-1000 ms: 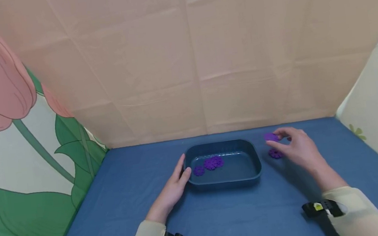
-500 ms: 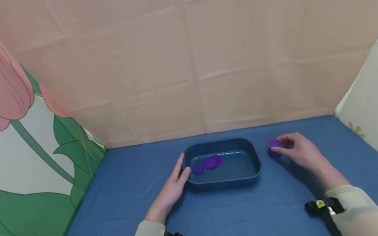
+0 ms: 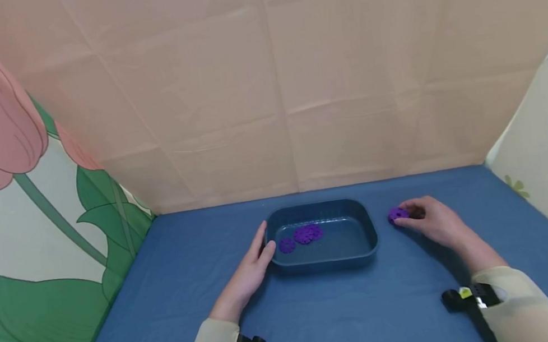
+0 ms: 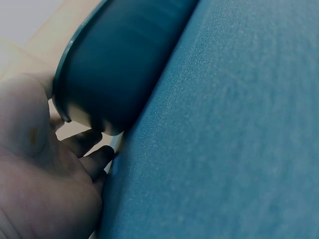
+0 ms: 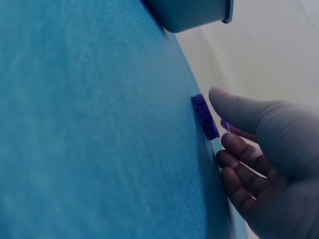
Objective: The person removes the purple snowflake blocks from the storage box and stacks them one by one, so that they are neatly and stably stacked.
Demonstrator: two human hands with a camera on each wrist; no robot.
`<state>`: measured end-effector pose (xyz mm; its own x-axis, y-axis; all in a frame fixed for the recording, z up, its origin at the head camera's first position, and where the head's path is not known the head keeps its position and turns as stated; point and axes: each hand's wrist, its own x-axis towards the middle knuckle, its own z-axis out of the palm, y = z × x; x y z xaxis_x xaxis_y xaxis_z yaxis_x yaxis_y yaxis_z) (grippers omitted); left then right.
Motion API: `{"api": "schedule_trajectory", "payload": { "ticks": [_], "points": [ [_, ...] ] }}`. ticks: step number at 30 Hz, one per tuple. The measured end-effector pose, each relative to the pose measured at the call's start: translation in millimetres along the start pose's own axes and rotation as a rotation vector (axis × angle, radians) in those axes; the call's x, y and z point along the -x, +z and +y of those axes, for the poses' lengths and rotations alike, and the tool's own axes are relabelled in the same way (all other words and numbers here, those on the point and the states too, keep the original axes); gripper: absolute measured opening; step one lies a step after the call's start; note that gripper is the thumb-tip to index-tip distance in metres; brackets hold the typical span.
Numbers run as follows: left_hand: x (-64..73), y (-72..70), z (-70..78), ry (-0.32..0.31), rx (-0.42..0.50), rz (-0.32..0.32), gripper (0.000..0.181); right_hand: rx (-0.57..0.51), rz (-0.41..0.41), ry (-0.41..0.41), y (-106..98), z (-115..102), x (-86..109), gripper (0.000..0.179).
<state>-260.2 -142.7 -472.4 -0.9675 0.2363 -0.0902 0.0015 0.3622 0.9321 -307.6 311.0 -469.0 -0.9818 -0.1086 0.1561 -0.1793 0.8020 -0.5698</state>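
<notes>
a beige sheet (image 3: 264,87), creased in a grid of folds, hung behind a table spread with smooth blue cloth (image 3: 341,315). on the cloth sat a dark blue tray (image 3: 325,266), rectangular with rounded corners, a thin lip and a slightly glossy floor. in its left half lay a cluster of purple pieces (image 3: 308,234), apparently overlapping, and just beside it one round purple piece (image 3: 287,245) lay apart; the right half of the floor was bare. the left hand (image 3: 245,276) reached up to the tray's left end, its fingers extended along the outer wall and well parted from the thumb, which touched the rim. the right hand (image 3: 439,222) reached in from the right, fingers bent, thumb stretched forward, around a small purple stack (image 3: 394,215) on the cloth right of the tray. the right wrist view showed the stack's ridged, layered edge between the thumb side and the cloth; whether the fingertips gripped it or merely touched it, i cannot tell.
</notes>
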Motion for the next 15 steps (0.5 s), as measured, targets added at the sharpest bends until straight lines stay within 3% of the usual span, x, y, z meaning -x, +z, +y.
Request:
{"api": "schedule_trajectory", "payload": {
  "ticks": [15],
  "points": [
    [0.5, 0.3, -0.6, -0.003, 0.002, 0.002, 0.070, 0.014, -0.006, -0.012, 3.4, 0.8, 1.2, 0.051]
  ]
}}
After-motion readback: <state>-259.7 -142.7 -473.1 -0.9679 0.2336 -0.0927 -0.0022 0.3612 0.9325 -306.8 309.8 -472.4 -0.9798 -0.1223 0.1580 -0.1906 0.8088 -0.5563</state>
